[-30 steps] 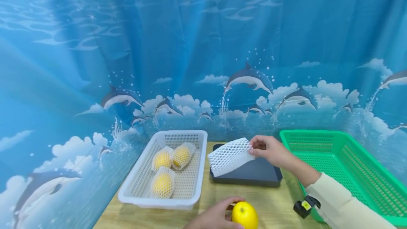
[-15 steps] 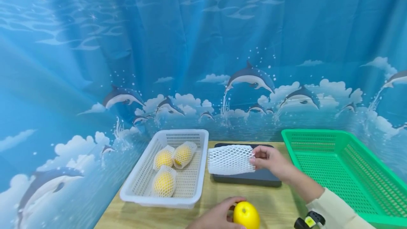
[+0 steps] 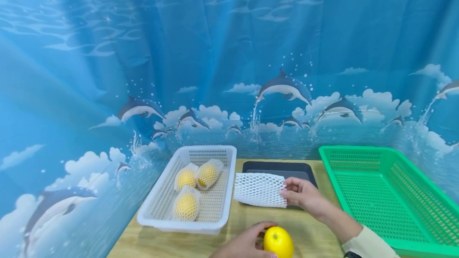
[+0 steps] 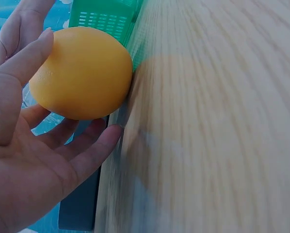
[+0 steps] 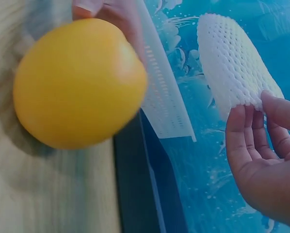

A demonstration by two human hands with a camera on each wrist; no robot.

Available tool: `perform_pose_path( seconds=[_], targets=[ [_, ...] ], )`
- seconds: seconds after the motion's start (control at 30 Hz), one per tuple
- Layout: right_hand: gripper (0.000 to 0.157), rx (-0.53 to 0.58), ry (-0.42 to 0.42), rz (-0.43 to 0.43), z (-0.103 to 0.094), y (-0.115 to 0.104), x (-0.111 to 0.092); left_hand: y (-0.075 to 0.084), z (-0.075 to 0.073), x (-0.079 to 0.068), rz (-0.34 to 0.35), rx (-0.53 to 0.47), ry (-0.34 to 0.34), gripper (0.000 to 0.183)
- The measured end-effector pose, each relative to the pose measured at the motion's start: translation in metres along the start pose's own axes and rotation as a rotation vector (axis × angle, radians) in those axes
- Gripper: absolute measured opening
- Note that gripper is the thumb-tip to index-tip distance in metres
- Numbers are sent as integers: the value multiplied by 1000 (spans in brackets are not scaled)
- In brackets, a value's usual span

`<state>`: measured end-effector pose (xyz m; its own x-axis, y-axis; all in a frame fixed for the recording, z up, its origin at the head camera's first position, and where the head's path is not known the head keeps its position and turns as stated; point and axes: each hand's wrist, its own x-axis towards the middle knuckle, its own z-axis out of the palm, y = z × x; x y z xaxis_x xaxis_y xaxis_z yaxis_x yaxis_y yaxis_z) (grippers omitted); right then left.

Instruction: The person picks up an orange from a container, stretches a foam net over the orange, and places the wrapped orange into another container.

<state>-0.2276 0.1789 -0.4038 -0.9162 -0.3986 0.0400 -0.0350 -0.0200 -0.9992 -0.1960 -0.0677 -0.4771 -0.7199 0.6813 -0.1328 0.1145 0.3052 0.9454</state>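
In the head view my left hand (image 3: 244, 243) holds a bare orange (image 3: 278, 242) at the table's near side, fingers and thumb around its left. The left wrist view shows the thumb along one side of the orange (image 4: 84, 73) and curled fingers at the other. My right hand (image 3: 309, 197) pinches one end of a white foam fruit net (image 3: 259, 190), which lies sideways and flattened, overlapping the front of a dark tray (image 3: 301, 170). In the right wrist view, thumb and fingertips grip the edge of the foam net (image 5: 234, 60).
On the left stands a white basket (image 3: 229, 194) with three net-wrapped yellow fruits (image 3: 186, 204). A green basket (image 3: 383, 194) is on the right, its near corner by my right forearm. A dolphin-printed curtain (image 3: 215, 51) hangs behind the wooden table (image 3: 157, 244).
My right hand has brought the foam net down and nearer, from over the tray to its front edge, turning it from tilted to nearly level. My left hand and the orange have barely moved.
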Motion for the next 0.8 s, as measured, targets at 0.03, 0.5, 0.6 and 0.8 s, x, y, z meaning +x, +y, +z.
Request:
perform_pose_path(
  seconds=[0.03,0.5,0.6,0.8],
  targets=[
    [14,4,-7,-1,1,2,-1,1,0,0,-6,5,3,62],
    [8,161,-124,-41,10,14,-5,-7,-17,-5,230,14,72,57],
    [8,200,-158,-52,12,19,-5,-4,-16,-3,245,31,156,49],
    [10,261,-222,-73,13,27,-5,6,-10,4,193,157,405,29]
  ],
)
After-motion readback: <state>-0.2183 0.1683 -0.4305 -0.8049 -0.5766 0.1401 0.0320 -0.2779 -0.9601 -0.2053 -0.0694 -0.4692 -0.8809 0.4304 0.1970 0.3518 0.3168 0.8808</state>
